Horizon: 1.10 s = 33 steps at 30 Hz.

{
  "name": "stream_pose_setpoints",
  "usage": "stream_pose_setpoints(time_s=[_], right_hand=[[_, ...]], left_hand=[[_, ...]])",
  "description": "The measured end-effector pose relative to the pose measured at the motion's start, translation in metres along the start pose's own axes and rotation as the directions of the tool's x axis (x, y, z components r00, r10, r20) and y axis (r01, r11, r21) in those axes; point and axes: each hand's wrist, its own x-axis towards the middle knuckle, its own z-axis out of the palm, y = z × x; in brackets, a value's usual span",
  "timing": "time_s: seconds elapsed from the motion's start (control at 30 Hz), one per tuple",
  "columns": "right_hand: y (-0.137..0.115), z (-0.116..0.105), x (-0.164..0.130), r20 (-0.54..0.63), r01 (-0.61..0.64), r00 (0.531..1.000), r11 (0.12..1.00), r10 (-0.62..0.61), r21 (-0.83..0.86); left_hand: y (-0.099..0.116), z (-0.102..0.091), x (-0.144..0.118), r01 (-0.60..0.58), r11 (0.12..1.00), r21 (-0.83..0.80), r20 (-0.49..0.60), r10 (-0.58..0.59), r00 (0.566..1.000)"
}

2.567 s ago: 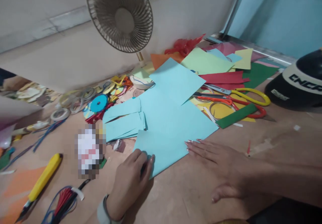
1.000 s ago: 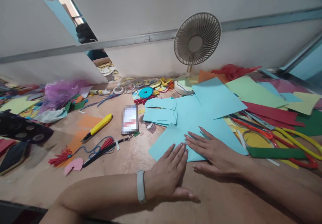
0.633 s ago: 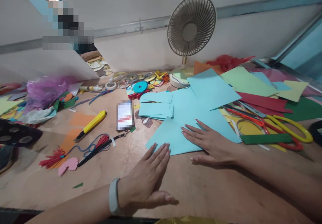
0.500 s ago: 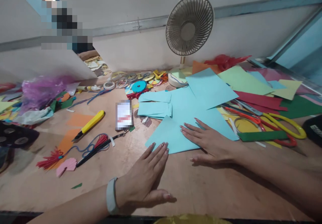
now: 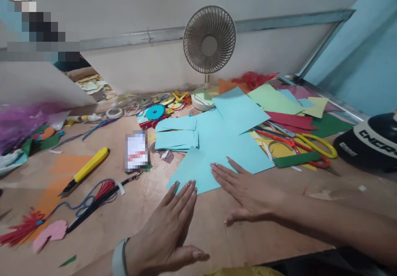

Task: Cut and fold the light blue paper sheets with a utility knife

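Note:
A light blue paper sheet (image 5: 198, 168) lies flat on the brown table (image 5: 279, 226), on top of more light blue sheets (image 5: 235, 143). My left hand (image 5: 167, 230) lies flat and open, its fingertips touching the sheet's near left edge. My right hand (image 5: 245, 189) also lies flat, fingers spread, pressing on the sheet's near right part. Neither hand holds anything. A pale band circles my left wrist.
A small fan (image 5: 209, 40) stands at the back. Coloured papers (image 5: 273, 100) and yellow and red scissors (image 5: 310, 146) lie right, with a black helmet (image 5: 369, 141). A yellow cutter (image 5: 87, 168), tape rolls (image 5: 114, 113), a cut blue stack (image 5: 176, 137) and tassels (image 5: 21, 228) lie left.
My left hand slid leftward along the sheet's near edge, from beside the right hand to the left corner. The right hand stayed pressed on the paper. The view swung slightly.

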Motion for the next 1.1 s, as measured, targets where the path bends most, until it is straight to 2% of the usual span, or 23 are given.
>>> stream_pose_setpoints(time_s=[0.2, 0.3, 0.37, 0.43, 0.5, 0.57, 0.63, 0.73, 0.93, 1.1], right_hand=[[0.023, 0.007, -0.066, -0.176, -0.100, 0.983, 0.964, 0.057, -0.246], [0.029, 0.003, -0.071, -0.225, -0.123, 0.972, 0.960, 0.066, -0.251], [0.033, -0.005, -0.054, -0.257, -0.157, 0.959, 0.980, 0.122, -0.124], [0.036, -0.014, -0.022, -0.264, -0.243, 0.924, 0.958, 0.276, 0.149], [0.040, -0.023, 0.016, -0.175, -0.350, 0.862, 0.807, 0.476, 0.476], [0.045, -0.027, 0.052, -0.135, -0.355, 0.855, 0.754, 0.501, 0.553], [0.049, -0.026, 0.078, -0.097, -0.358, 0.856, 0.718, 0.508, 0.598], [0.054, -0.020, 0.095, -0.069, -0.372, 0.853, 0.696, 0.517, 0.614], [0.053, -0.017, 0.093, -0.070, -0.382, 0.851, 0.706, 0.520, 0.597], [0.052, -0.021, 0.087, -0.081, -0.347, 0.861, 0.697, 0.502, 0.627]], left_hand=[[0.001, -0.002, 0.000, 0.020, 0.999, -0.042, 0.017, -0.019, 1.000], [0.001, -0.002, -0.001, 0.042, 0.997, -0.070, 0.062, -0.037, 0.997], [0.000, -0.002, -0.001, 0.046, 0.995, -0.089, 0.084, -0.039, 0.996], [0.000, -0.003, -0.002, 0.040, 0.993, -0.109, 0.078, -0.032, 0.996], [-0.001, -0.004, -0.002, 0.040, 0.991, -0.130, 0.067, -0.032, 0.997], [-0.002, -0.006, -0.003, 0.048, 0.987, -0.156, 0.077, -0.036, 0.996], [-0.004, -0.009, -0.003, 0.056, 0.981, -0.184, 0.108, -0.037, 0.993], [-0.007, -0.014, -0.003, 0.061, 0.972, -0.226, 0.130, -0.032, 0.991], [-0.011, -0.016, -0.005, 0.082, 0.958, -0.276, 0.179, -0.033, 0.983], [-0.016, -0.018, -0.015, 0.093, 0.965, -0.244, 0.187, -0.047, 0.981]])
